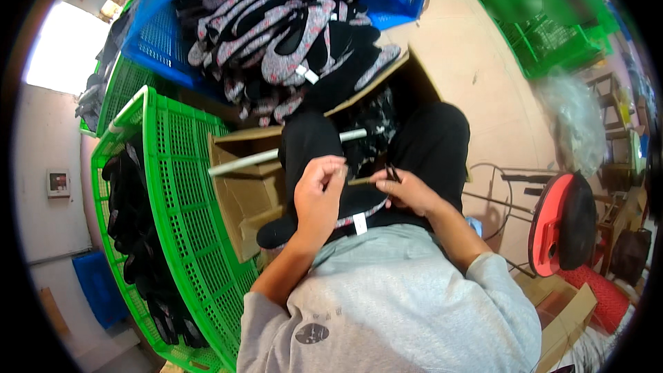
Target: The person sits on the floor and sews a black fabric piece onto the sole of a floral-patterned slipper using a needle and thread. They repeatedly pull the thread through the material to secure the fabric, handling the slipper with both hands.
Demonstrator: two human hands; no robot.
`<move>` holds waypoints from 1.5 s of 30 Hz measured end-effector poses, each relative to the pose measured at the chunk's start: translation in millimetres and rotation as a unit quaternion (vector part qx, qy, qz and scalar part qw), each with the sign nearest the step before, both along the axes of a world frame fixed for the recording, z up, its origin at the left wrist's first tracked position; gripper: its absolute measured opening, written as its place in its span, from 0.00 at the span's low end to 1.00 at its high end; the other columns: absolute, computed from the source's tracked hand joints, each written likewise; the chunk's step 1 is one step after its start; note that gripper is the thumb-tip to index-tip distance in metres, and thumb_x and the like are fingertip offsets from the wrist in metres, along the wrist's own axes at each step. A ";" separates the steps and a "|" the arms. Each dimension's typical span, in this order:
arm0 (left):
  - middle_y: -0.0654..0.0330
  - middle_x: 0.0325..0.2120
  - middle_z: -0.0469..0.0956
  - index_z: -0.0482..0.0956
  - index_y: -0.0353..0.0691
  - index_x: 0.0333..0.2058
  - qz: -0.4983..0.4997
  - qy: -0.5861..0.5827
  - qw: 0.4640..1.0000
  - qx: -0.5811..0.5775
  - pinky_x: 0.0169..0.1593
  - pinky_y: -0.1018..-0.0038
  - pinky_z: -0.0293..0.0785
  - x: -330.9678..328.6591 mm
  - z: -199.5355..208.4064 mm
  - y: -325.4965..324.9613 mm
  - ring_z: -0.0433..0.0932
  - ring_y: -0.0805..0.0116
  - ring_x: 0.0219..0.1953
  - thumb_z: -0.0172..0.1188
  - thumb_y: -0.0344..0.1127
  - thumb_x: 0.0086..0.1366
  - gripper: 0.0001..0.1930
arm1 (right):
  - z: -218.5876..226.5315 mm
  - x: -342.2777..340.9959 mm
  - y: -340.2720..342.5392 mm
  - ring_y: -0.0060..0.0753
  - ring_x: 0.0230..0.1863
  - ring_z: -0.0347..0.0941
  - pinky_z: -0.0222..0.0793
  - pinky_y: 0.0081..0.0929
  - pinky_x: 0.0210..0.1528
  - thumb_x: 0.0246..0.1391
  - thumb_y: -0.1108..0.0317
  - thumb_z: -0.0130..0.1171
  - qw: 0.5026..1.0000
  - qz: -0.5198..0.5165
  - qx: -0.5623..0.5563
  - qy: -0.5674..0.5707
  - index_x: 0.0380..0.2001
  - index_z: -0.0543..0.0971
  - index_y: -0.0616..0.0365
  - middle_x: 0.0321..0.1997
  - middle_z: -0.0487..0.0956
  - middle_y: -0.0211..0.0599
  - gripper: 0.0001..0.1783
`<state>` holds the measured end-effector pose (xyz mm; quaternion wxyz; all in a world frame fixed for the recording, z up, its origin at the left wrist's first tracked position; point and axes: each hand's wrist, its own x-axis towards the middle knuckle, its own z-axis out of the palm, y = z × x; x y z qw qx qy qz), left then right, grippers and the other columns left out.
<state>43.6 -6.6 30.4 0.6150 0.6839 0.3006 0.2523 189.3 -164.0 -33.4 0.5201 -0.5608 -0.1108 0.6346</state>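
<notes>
My left hand [321,190] is raised over my lap, thumb and fingertips pinched together; whatever lies between them is too small to make out. Opposite it, my right hand [411,192] is closed around a small dark tool [392,173], whose tip pokes up past the fingers; its kind is unclear. A thin tan strip [360,181] shows between the two hands, by the right fingertips. Below them, across my lap, lies a black fabric piece with floral edging [352,220] and a white tag [360,224]. My wrists partly hide it.
Ahead, a blue crate [162,41] is heaped with black floral-edged pieces [297,34]. An open cardboard box [242,217] with a pale rod [248,162] across it stands at my knees. Green crates [155,166] line the left. A red round-seated stool [545,224] stands right.
</notes>
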 end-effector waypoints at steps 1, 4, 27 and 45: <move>0.57 0.41 0.78 0.78 0.34 0.33 -0.017 -0.013 0.999 0.039 0.44 0.78 0.73 1.3 5.4 3.9 0.77 0.71 0.40 0.61 0.22 0.63 0.02 | -3.9 -1.1 -1.3 0.15 0.23 0.69 0.56 0.13 0.18 0.62 0.64 0.61 1.000 -0.018 0.008 -0.007 0.49 0.77 0.54 0.30 0.74 0.24 0.15; 0.57 0.44 0.76 0.76 0.33 0.33 -0.099 -0.044 0.982 0.154 0.49 0.76 0.73 -5.5 39.8 13.1 0.76 0.70 0.43 0.60 0.15 0.57 0.07 | -3.8 -1.9 0.3 0.15 0.24 0.69 0.57 0.12 0.20 0.62 0.60 0.61 1.000 0.008 0.007 -0.015 0.48 0.78 0.53 0.29 0.73 0.21 0.15; 0.55 0.36 0.74 0.80 0.42 0.45 -0.739 -0.262 0.620 0.023 0.46 0.61 0.70 46.1 166.6 -40.5 0.73 0.52 0.43 0.59 0.41 0.62 0.15 | -21.8 -2.1 -1.2 0.14 0.25 0.66 0.57 0.14 0.21 0.60 0.61 0.63 0.999 0.034 0.019 0.003 0.46 0.77 0.50 0.31 0.73 0.20 0.12; 0.58 0.30 0.75 0.80 0.36 0.38 -0.545 -0.200 0.724 0.373 0.46 0.65 0.73 57.9 60.8 -73.1 0.76 0.58 0.38 0.61 0.31 0.49 0.15 | -20.7 2.9 7.5 0.13 0.30 0.68 0.67 0.17 0.32 0.59 0.63 0.65 0.995 0.066 0.063 -0.044 0.45 0.80 0.54 0.37 0.79 0.23 0.13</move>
